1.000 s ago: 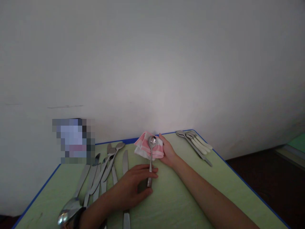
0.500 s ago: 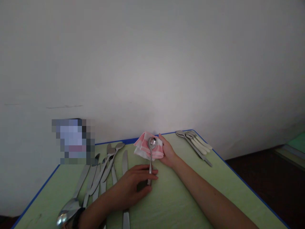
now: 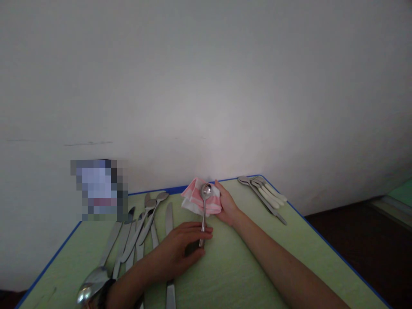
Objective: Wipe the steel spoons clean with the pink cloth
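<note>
A metal spoon (image 3: pixel 204 206) points away from me, its bowl up against a folded pink and white cloth (image 3: pixel 193 199). My left hand (image 3: pixel 183 244) is closed on the lower end of the spoon's handle, thumb on the near side and fingers across it. The cloth rests in my right hand (image 3: pixel 228 205), which grips it from the right side; most of its fingers are hidden behind the cloth. Under my left wrist and forearm lies a table knife (image 3: pixel 169 219), partly covered.
Several loose spoons and knives (image 3: pixel 138 236) lie on the left of the green table (image 3: pixel 231 274), with a large serving spoon (image 3: pixel 93 283) nearest me. At the far right sit forks with cream handles (image 3: pixel 273 197) beside a spoon (image 3: pixel 244 180). A blurred upright device (image 3: pixel 98 189) stands at the back left, near the wall.
The spoon has shifted very slightly within my hands, its bowl a touch farther away. Both hands stay in nearly the same place, and the other cutlery has not moved.
</note>
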Available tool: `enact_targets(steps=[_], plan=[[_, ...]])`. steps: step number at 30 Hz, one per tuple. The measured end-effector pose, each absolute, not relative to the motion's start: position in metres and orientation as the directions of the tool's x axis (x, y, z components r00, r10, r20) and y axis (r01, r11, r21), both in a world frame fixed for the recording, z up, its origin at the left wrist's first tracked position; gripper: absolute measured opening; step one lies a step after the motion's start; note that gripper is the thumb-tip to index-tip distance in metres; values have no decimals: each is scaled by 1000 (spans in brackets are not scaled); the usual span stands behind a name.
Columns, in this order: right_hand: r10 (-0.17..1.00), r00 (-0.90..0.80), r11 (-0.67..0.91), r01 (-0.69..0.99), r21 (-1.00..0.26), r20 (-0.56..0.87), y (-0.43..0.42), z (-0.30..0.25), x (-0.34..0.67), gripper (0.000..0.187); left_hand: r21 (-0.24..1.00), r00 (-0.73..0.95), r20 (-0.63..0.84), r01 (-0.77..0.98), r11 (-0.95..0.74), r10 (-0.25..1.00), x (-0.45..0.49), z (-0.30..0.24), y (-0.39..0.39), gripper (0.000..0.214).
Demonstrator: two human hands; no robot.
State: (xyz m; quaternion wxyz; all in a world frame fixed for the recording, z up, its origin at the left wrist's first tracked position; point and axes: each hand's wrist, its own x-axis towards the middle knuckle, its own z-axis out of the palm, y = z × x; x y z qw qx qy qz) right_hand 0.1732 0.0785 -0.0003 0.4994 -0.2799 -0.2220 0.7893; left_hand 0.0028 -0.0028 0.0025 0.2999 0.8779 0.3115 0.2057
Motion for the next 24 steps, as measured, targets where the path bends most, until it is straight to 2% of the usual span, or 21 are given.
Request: enact_targets(steps=[12,24], plan=[[907,-330,-420,-659,-624,-262,76,6,172,39,639,728,203,408,-652,655,2,4,-4,34],[905,-371,-415,-666,-620,-207,80,-4,173,37,602,734,173,449,-660,657,2,4,-7,40]])
